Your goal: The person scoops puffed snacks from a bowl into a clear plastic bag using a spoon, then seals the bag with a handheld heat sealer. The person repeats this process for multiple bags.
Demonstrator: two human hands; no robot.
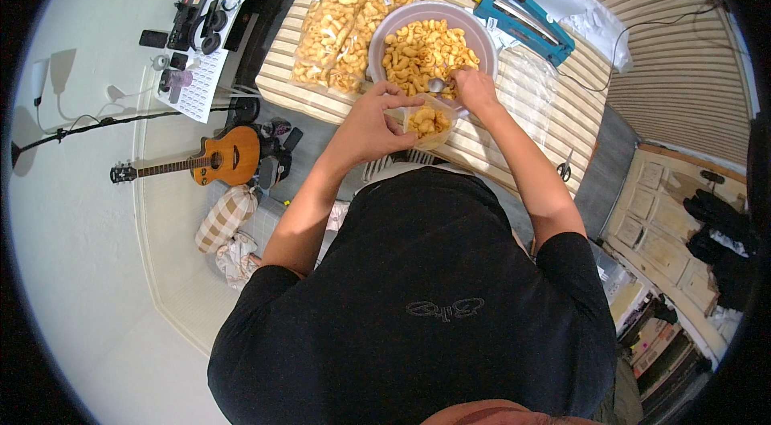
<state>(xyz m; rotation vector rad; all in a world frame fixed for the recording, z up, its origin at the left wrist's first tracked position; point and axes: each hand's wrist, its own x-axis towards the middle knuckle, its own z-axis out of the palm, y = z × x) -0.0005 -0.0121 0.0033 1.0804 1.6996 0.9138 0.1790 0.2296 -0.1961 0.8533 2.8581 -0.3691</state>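
A round, pale basin full of yellow puffed snacks stands on a striped tabletop. My left hand grips a small clear plastic bag at the basin's near rim, its mouth held apart by the fingers. Some puffs lie inside that bag. Over the basin's near right side, my right hand is closed on a metal spoon, whose bowl rests among the snacks. Its handle is mostly hidden by the fingers.
Filled snack bags lie left of the basin. Right of it are a teal bag sealer with a cord, flat clear bags and scissors. A guitar and a white desk are at the left.
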